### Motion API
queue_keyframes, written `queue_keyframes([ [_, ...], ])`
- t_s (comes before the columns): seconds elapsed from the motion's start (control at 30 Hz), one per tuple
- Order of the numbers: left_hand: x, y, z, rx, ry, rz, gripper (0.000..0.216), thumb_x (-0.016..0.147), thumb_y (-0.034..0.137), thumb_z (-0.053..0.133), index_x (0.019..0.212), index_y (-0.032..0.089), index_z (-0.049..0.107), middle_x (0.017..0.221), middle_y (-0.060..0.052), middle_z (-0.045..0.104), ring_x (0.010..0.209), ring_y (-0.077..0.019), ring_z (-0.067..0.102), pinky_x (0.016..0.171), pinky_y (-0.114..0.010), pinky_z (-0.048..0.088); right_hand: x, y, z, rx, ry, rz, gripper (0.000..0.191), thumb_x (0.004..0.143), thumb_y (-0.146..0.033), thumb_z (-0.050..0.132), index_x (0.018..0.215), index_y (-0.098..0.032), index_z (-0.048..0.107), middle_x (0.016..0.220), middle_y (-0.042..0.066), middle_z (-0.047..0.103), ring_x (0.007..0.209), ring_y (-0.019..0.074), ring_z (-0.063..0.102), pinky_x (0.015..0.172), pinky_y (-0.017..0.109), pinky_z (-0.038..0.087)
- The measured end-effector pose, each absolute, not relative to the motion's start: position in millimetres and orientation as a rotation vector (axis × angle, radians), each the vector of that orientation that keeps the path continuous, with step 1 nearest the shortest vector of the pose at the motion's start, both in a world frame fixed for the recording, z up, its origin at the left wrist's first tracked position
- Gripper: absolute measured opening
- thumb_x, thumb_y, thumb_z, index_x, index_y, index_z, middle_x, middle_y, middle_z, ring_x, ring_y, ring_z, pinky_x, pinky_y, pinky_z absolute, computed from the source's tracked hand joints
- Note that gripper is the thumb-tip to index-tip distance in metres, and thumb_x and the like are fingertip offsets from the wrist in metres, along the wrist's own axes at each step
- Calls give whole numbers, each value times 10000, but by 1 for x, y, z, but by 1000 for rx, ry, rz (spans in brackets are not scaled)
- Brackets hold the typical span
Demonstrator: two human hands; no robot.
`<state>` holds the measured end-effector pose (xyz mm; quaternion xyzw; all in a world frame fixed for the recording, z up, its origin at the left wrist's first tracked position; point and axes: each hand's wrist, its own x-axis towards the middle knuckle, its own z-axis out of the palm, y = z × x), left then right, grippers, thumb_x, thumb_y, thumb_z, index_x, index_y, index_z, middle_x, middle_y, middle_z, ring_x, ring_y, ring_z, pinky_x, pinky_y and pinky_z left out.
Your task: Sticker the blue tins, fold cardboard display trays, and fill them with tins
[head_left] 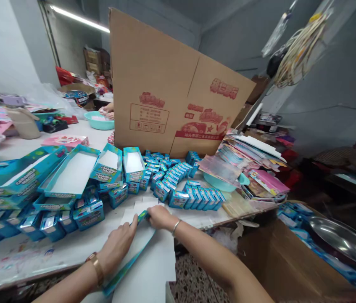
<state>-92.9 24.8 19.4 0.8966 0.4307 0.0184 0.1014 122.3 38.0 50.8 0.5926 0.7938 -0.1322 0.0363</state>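
My left hand (118,246) is closed on the left side of a blue-green cardboard tray (142,236) with a white inside, its thumb against the upper end. The tray's far corner is pinched by the fingers of my right hand (160,217). It lies slanted, its long blue wall running toward my body. White flat cardboard blanks (152,273) lie underneath, reaching past the table's front edge. Folded blue-green trays (76,172) marked "CARAMELO" stand to the left, some resting on small blue boxes (88,215). More small boxes (196,198) stand in rows beyond my hands.
A large brown carton (165,75) rises at the back of the table. Right of it are a teal basin (218,182) and stacked printed sheets (243,149). A metal bowl (344,240) sits over blue packs at far right. Another person's hand (109,110) is by a basin behind.
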Motion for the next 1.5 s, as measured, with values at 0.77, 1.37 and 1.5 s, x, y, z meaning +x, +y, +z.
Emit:
queue_keyframes([
  [0.77,-162,43,41,2377,1177,626,444,892,347,493,1310,208,552,1358,-132,605,1256,-299,564,1069,-435,450,110,15,56,1425,2751,-1,157,924,-207,507,1061,-235,579,937,42,687,796,198,645,649,279,420],
  [1.37,-156,-25,-39,1601,1438,954,690,823,605,543,1353,165,496,1375,-171,575,1244,-341,575,992,-501,524,115,108,139,2916,2571,-287,405,985,-481,374,1138,-193,614,905,22,680,804,159,595,723,240,424],
  [1.5,-143,-16,-66,1925,1499,1029,703,876,519,498,1445,122,385,1469,-223,475,1386,-371,420,1120,-579,370,138,6,46,3041,2362,-206,392,934,-483,460,1012,-153,655,934,115,671,913,254,618,813,344,468],
])
